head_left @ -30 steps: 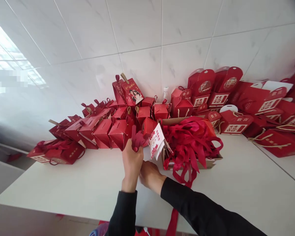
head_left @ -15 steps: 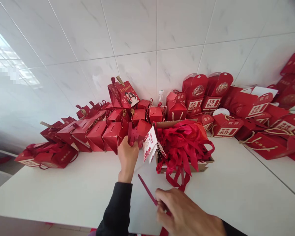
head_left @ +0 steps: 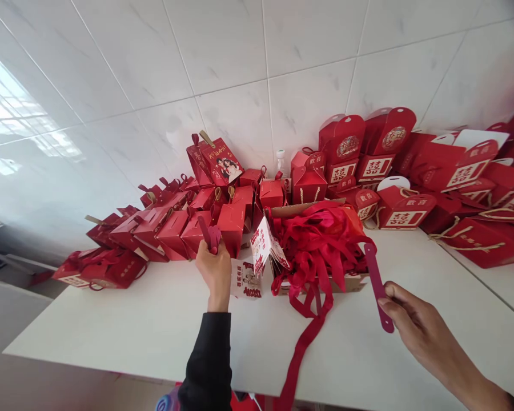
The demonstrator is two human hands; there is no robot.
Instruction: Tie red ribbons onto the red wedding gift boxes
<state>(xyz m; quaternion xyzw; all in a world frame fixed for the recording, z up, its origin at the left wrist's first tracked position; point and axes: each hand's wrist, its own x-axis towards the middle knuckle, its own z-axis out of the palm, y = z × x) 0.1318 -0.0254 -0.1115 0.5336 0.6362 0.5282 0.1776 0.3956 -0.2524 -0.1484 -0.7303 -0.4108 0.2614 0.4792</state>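
My right hand pinches a flat dark-red strap with a small hole near its end, held up over the right side of the table. In my left hand is a bunch of similar dark-red straps, their ends sticking up past my fingers. Between the hands sits a cardboard box heaped with red ribbons. One long ribbon trails down over the table's front edge. White printed cards stand at the box's left side, and another printed card lies beside my left hand.
Red gift boxes stand in rows behind my left hand. More red boxes with white labels are piled at the right. A small bottle stands by the tiled wall. The white table ends toward me.
My right hand has moved right and upward from the front of the table with the strap. My left hand has shifted slightly left. The long trailing ribbon and a printed card now show more fully.
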